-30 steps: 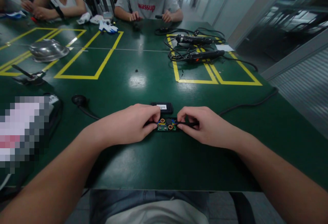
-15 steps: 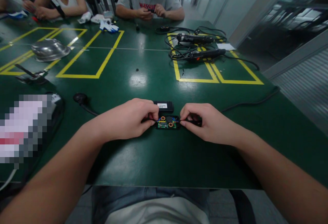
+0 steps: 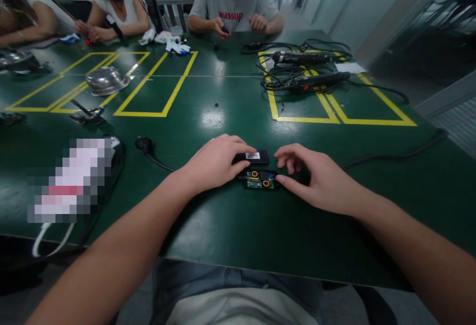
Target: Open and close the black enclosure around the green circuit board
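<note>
A small black case (image 3: 260, 187) lies open on the green table in front of me, showing a green circuit board with copper coils and blue and yellow wires. Just beyond it is a black ribbed cover (image 3: 264, 157) with a white label. My left hand (image 3: 223, 161) has its fingers and thumb on opposite edges of the cover's left end. At the case's right end, my right hand (image 3: 310, 176) has its fingers apart, and the thumb tip is by the case edge. Its palm side is shadowed, partly hiding the black cable there.
A black plug (image 3: 144, 144) with its cord lies to the left, near a blurred-out device (image 3: 74, 181). Farther off are a metal bowl (image 3: 107, 81), gloves (image 3: 177, 46) and corded black tools (image 3: 301, 57) inside yellow tape lines. Several people sit across the table.
My left hand has left the cable at the case's left end and moved onto the cover. My right fingers have spread from their pinch. The view has shifted left.
</note>
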Motion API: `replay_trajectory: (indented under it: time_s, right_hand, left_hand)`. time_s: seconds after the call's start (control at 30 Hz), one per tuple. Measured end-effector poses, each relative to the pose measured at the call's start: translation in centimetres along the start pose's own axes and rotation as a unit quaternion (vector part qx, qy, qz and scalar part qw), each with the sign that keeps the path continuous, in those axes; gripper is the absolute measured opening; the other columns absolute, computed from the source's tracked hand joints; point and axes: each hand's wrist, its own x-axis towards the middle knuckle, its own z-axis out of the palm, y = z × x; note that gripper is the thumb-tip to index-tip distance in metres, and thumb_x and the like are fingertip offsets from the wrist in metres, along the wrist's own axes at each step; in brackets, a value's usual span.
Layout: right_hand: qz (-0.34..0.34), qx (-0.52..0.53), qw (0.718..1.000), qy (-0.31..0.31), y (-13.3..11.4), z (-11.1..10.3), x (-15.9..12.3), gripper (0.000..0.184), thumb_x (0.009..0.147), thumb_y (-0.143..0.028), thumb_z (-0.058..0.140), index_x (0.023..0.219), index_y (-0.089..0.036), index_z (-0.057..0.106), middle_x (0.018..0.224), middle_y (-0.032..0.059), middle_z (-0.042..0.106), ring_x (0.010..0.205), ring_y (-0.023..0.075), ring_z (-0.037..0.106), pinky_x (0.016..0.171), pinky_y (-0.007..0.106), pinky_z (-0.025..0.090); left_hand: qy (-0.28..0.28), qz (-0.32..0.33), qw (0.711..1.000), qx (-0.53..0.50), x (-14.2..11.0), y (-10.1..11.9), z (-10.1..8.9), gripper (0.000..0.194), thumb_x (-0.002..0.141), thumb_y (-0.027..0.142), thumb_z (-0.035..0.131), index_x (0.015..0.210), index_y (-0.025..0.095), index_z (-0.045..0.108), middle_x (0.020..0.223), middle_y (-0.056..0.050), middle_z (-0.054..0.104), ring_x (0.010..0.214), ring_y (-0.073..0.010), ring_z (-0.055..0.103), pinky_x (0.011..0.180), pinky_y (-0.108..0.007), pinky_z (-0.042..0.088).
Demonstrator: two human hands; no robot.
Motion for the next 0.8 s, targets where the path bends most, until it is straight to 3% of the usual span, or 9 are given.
replay_trajectory:
  time_s: [0.1, 0.2, 0.4, 0.63, 0.8]
  right_hand:
    - [0.000, -0.002, 1.000, 0.018, 0.3, 0.2, -0.1, 0.038, 0.097, -0.032, 0.073, 0.132, -0.025, 0.059, 0.104, 0.0055, 0.073, 0.074, 0.0202, 0.065, 0.069, 0.035, 0.055]
    - [-0.010, -0.003, 0.999, 0.031, 0.4, 0.1, -0.1, 0.053, 0.095, -0.035, 0.078, 0.142, -0.024, 0.058, 0.114, 0.0080, 0.073, 0.076, 0.0207, 0.065, 0.070, 0.036, 0.056]
    - [-0.042, -0.004, 0.998, -0.045, -0.2, -0.7, 0.0, 0.018, 0.094, -0.028, 0.081, 0.110, -0.023, 0.073, 0.094, 0.0032, 0.074, 0.079, 0.0201, 0.066, 0.071, 0.032, 0.053]
    - [-0.028, 0.002, 0.998, -0.058, -0.5, -0.8, 0.0, 0.022, 0.090, -0.025, 0.087, 0.108, -0.022, 0.075, 0.092, 0.0019, 0.074, 0.079, 0.0184, 0.067, 0.070, 0.030, 0.051]
    - [-0.018, 0.006, 0.998, -0.060, -0.9, -0.6, 0.1, 0.022, 0.087, -0.024, 0.087, 0.104, -0.022, 0.073, 0.093, 0.0022, 0.074, 0.079, 0.0184, 0.066, 0.070, 0.030, 0.050]
  left_hand:
    - [0.030, -0.001, 1.000, -0.008, -0.2, 0.3, -0.4, 0.029, 0.105, 0.024, 0.070, 0.133, 0.021, 0.079, 0.127, -0.010, 0.082, 0.117, -0.0278, 0.075, 0.109, -0.046, 0.058]
    - [0.031, 0.039, 0.998, -0.047, -0.7, 1.2, -1.1, 0.036, 0.101, 0.027, 0.077, 0.136, 0.021, 0.076, 0.124, -0.009, 0.083, 0.114, -0.0266, 0.076, 0.106, -0.042, 0.058]
    - [-0.041, 0.073, 0.995, -0.053, -1.2, 2.2, -1.7, 0.028, 0.094, 0.024, 0.084, 0.122, 0.019, 0.081, 0.114, -0.007, 0.083, 0.107, -0.0261, 0.077, 0.099, -0.039, 0.057]
    - [-0.063, 0.048, 0.995, -0.063, -1.3, 2.2, -1.7, 0.031, 0.096, 0.025, 0.083, 0.126, 0.019, 0.081, 0.115, -0.007, 0.080, 0.105, -0.0238, 0.077, 0.094, -0.035, 0.056]
    - [-0.073, 0.032, 0.995, -0.057, -1.3, 2.3, -1.8, 0.033, 0.090, 0.025, 0.090, 0.122, 0.021, 0.081, 0.113, -0.006, 0.078, 0.100, -0.0233, 0.075, 0.092, -0.035, 0.056]
